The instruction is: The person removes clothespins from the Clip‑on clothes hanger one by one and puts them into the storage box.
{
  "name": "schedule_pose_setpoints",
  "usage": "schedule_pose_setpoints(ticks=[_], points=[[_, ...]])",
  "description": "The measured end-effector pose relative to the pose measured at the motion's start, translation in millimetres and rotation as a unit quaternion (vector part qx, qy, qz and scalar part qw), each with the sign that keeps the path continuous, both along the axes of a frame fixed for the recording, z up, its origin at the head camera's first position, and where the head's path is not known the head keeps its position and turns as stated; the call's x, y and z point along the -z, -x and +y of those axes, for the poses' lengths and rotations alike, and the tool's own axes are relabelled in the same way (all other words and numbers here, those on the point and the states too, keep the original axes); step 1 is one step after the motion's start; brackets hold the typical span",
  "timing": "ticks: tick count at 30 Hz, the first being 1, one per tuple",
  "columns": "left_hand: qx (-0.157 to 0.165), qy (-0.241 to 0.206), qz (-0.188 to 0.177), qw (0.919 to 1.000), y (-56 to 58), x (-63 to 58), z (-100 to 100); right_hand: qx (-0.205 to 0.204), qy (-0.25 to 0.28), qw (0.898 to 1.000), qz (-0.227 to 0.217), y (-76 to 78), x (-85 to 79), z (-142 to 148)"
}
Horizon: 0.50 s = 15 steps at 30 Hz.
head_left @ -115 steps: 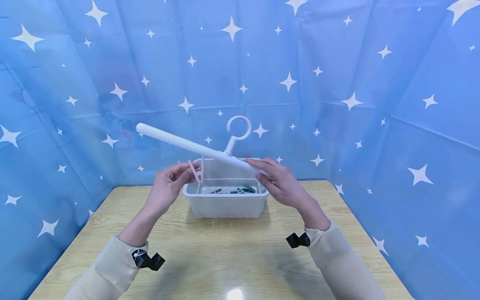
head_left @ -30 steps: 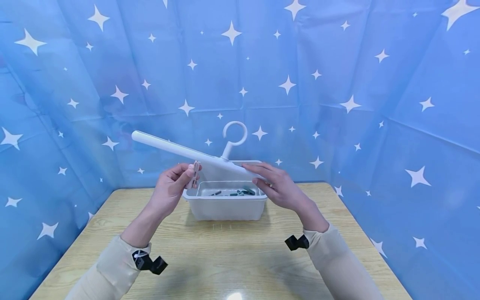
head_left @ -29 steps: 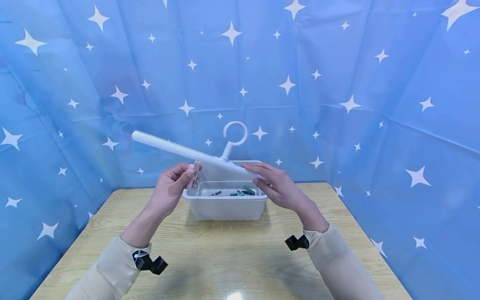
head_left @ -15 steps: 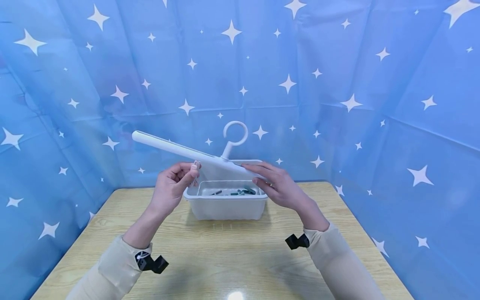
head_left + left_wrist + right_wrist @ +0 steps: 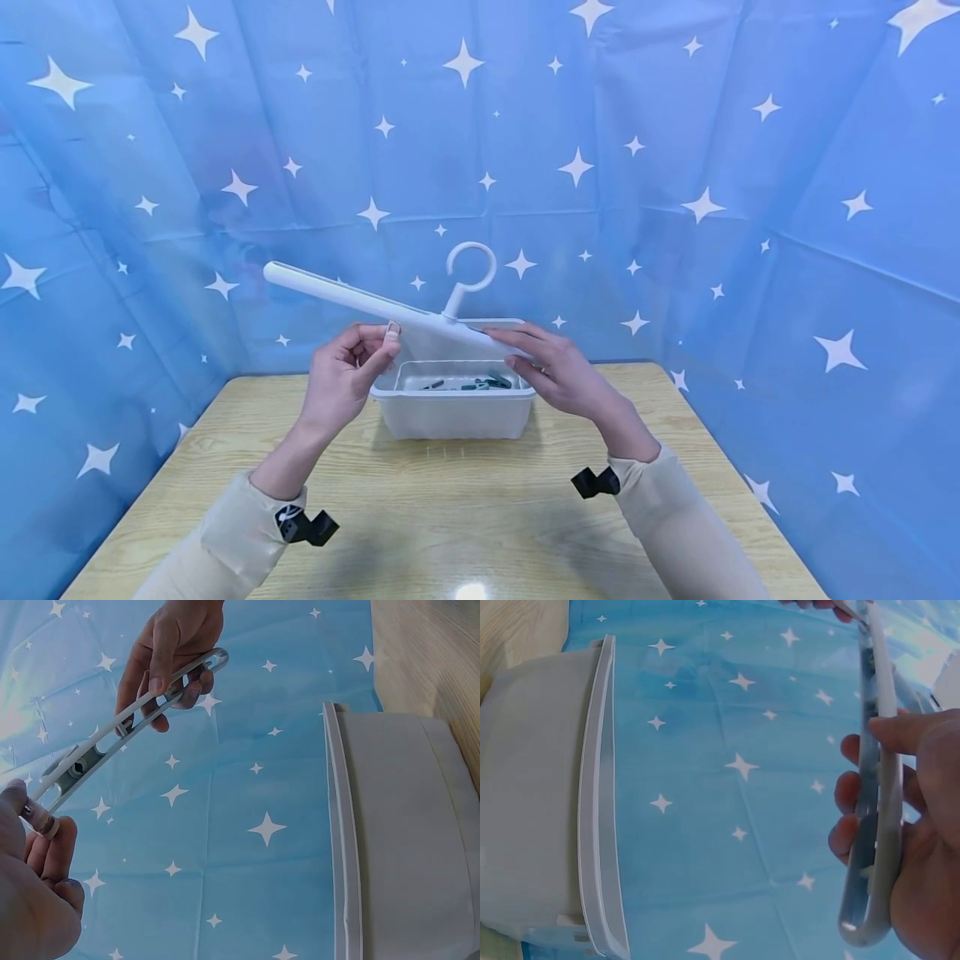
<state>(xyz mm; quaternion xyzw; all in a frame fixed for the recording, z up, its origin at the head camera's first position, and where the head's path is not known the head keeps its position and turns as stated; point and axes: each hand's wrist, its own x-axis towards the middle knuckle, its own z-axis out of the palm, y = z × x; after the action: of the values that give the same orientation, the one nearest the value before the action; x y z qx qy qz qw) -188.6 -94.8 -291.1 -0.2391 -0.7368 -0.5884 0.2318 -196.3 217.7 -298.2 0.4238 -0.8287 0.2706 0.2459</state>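
My right hand (image 5: 551, 367) grips the lower right end of a white plastic hanger (image 5: 337, 289), which slants up to the left with its round hook on top. In the right wrist view, the fingers wrap the slotted bar (image 5: 887, 787). My left hand (image 5: 341, 379) pinches a small pale pink clothespin (image 5: 39, 817) between thumb and fingers, right at the hanger's lower edge. Fingers hide most of that clothespin in the head view. From the left wrist, the hanger's hollow underside shows, with a grey hook base (image 5: 78, 768) at its middle.
A pale grey plastic basket (image 5: 453, 417) stands on the wooden table (image 5: 465, 508) behind the hands, below the hanger. Several dark green clothespins (image 5: 491, 382) lie inside it. A blue star-patterned curtain (image 5: 480, 125) surrounds the table on the back and sides.
The hanger has shifted slightly down and left. The clothespin, earlier seen side-on with its legs spread, has turned end-on and is now mostly hidden by the left fingers at the hanger's edge.
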Motion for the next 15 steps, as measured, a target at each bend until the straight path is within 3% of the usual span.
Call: schedule_pose_setpoints(ticks=[11, 15], points=[[-0.047, 0.034, 0.038, 0.9976, -1.3, 1.5, -0.5, -0.001, -0.003, 1.000, -0.004, 0.7, -1.1, -1.0], [-0.066, 0.054, 0.070, 0.9939, -0.2, 2.7, -1.3, -0.002, -0.001, 1.000, -0.004, 1.2, -1.0, -1.8]])
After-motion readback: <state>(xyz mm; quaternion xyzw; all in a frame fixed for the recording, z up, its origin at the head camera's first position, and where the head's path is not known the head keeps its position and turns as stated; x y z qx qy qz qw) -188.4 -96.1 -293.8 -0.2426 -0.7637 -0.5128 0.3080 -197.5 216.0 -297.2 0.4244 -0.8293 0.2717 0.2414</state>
